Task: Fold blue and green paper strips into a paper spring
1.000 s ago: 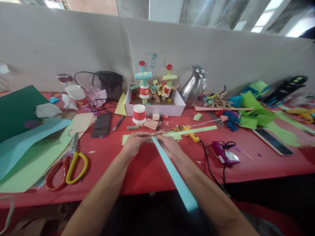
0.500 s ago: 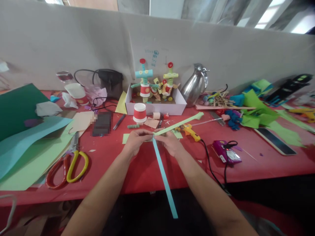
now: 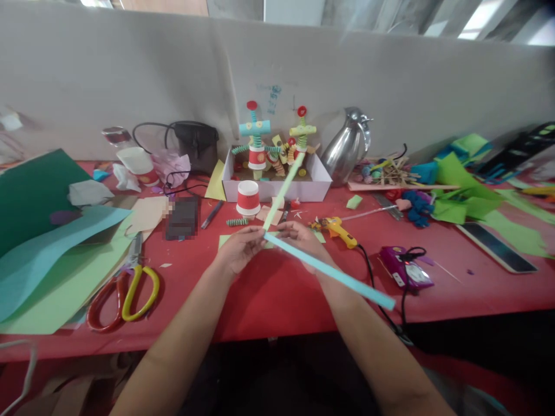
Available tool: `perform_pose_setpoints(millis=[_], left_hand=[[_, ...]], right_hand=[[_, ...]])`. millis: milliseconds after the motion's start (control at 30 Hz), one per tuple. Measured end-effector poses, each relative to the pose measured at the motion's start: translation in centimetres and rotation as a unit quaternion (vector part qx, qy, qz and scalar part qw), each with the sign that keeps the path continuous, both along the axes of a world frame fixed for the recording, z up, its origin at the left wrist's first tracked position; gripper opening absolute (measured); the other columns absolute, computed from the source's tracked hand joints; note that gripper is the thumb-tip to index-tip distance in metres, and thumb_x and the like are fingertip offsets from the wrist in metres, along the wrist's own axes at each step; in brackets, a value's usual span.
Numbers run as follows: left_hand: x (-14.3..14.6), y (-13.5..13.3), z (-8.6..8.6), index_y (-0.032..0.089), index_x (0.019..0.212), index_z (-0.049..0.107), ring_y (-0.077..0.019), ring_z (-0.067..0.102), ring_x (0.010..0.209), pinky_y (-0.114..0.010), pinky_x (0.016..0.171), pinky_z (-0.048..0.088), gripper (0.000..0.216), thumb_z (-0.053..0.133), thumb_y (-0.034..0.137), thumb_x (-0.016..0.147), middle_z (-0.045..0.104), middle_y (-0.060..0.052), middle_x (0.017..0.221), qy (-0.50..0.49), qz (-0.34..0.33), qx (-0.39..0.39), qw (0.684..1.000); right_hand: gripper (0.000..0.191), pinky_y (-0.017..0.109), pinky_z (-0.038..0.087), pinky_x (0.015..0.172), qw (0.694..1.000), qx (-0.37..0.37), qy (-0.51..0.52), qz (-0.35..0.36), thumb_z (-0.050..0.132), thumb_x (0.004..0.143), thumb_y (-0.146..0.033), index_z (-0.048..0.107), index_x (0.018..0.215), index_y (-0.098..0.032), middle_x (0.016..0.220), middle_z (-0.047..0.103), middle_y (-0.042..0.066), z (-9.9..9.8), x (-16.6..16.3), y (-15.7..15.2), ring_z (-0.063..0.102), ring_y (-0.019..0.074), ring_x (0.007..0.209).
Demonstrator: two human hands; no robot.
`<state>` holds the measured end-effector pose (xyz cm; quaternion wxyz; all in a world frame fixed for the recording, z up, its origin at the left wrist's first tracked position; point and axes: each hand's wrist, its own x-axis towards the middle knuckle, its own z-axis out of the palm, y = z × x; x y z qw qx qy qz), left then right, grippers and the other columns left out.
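Red tablecloth fills my view, a grey partition behind. My left hand (image 3: 237, 249) and right hand (image 3: 302, 240) meet over it, fingertips pinching the joined ends of two paper strips: a blue strip (image 3: 330, 271) running out to my right, a green strip (image 3: 284, 189) angling up toward the white box (image 3: 318, 186). Beyond lie a paper cup (image 3: 248, 198), glue gun (image 3: 339, 229) and scissors (image 3: 124, 290).

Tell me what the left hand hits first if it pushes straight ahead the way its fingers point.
Probably the right hand: the left hand points right and slightly away, with fingertips almost meeting where the green strip and blue strip join. Depth is unclear.
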<state>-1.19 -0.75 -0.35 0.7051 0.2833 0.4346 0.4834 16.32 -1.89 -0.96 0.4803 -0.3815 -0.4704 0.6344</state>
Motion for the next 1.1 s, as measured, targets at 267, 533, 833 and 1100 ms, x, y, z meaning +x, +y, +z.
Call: perform_pose_setpoints(millis=[267,533,833,1100], left_hand=[[1.2,-0.4,0.5,0.012,0.075,0.068,-0.0092,0.066,0.067,-0.018,0.071,0.057,0.007,0.071,0.007,0.073,0.069,-0.002,0.070,-0.062,0.023,-0.025,0.997],[1.4,-0.4,0.0,0.008,0.074,0.070,-0.0110,0.067,0.068,-0.022,0.077,0.058,0.002,0.069,0.007,0.074,0.070,-0.005,0.070,-0.051,0.029,-0.010,0.998],[1.3,-0.5,-0.1,0.010,0.074,0.070,-0.0121,0.068,0.072,-0.024,0.080,0.058,0.004,0.072,0.009,0.072,0.072,-0.006,0.076,-0.044,0.004,0.017,0.999],[1.3,-0.5,-0.3,0.011,0.077,0.071,-0.0124,0.069,0.074,-0.024,0.082,0.057,0.010,0.076,0.011,0.069,0.073,-0.006,0.079,-0.041,-0.014,0.050,0.998]], right_hand=[[0.020,0.031,0.050,0.072,0.983,0.098,-0.062,-0.142,0.069,0.076,-0.042,0.071,0.080,-0.022,0.077,0.070,0.002,-0.5,-1.9,-0.7,0.062,0.0173,0.073],[0.023,0.029,0.047,0.063,0.976,0.078,-0.091,-0.183,0.071,0.072,-0.043,0.070,0.069,-0.021,0.064,0.067,0.001,-0.8,-1.5,-0.4,0.061,0.0162,0.064],[0.024,0.029,0.048,0.062,0.974,0.089,-0.106,-0.178,0.070,0.073,-0.045,0.070,0.071,-0.021,0.064,0.068,0.001,-0.9,-1.3,-0.3,0.061,0.0168,0.065],[0.021,0.030,0.049,0.064,0.979,0.082,-0.080,-0.166,0.070,0.075,-0.042,0.071,0.073,-0.020,0.065,0.069,0.002,-1.0,-1.3,-0.3,0.063,0.0164,0.065]])
